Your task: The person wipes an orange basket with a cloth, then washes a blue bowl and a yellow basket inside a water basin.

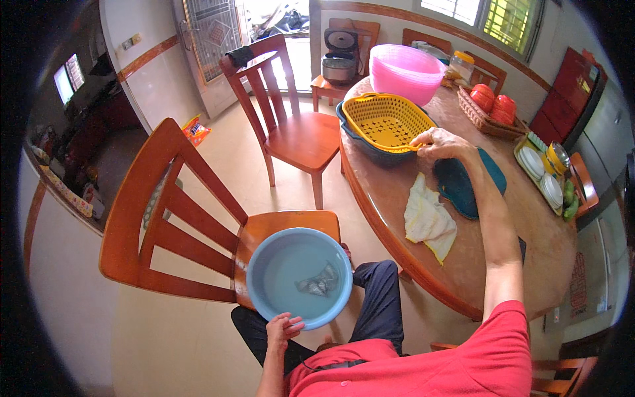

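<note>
My right hand (441, 142) reaches over the table and pinches the near corner of a yellow plastic drain basket (384, 124). This basket sits in a dark blue basin (377, 153), its slotted floor bare. Below them on the tabletop lie a crumpled whitish cloth (429, 216) and a dark teal plastic piece (461, 191), partly hidden by my forearm. Before my lap, a light blue basin (278, 268) of cloudy water rests on a chair seat, a greyish cloth (320, 282) sunk in it. At its near rim hovers my left hand (284, 327), fingers apart; contact is unclear.
Pink plastic bowls (404, 69) are stacked at the table's far end. A wicker basket (478, 116) with red items and a tray of dishes (543, 173) line the right side. Wooden chairs (302, 139) stand around; one bears a rice cooker (340, 64). An orange packet (196, 130) lies by the wall.
</note>
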Demonstrator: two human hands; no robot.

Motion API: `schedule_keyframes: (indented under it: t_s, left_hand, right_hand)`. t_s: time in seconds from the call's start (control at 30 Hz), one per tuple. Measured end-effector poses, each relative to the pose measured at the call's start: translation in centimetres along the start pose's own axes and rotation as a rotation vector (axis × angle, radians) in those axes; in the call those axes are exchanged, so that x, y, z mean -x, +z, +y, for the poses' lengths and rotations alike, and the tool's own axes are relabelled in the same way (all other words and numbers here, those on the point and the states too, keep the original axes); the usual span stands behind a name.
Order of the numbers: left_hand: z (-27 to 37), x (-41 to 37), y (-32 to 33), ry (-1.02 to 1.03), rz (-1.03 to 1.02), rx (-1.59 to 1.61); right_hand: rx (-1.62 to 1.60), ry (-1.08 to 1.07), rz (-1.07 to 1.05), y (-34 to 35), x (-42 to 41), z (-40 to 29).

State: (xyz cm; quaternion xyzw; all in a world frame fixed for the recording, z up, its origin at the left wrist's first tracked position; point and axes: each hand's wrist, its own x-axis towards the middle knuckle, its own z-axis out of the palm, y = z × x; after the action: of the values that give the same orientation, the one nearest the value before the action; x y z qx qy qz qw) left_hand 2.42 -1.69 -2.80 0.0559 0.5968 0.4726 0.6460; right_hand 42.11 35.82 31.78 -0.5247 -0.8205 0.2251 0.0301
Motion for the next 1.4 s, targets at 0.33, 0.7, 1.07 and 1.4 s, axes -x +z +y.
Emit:
schedule_keyframes:
  t_s: [0.33,0.7,1.07,1.4]
  left_hand:
    - [0.1,0.3,0.5,0.023,0.025,-0.034]
    - [-0.4,-0.1,0.2,0.045,0.029,-0.005]
    - [-0.9,0.0,-0.5,0.063,0.016,0.021]
    - [-0.6,0.6,0.3,0.073,0.023,0.038]
  right_hand:
    - [0.401,-0.48,0.721,0.4,-0.7,-1.4]
    - [0.599,-0.25,0.882,4.6,-6.0,-7.2]
    - [0.24,0.156,0.35,3.9,-9.3,-11.7]
    - [0.262,-0.163,0.149,3.3,-5.1,-8.0]
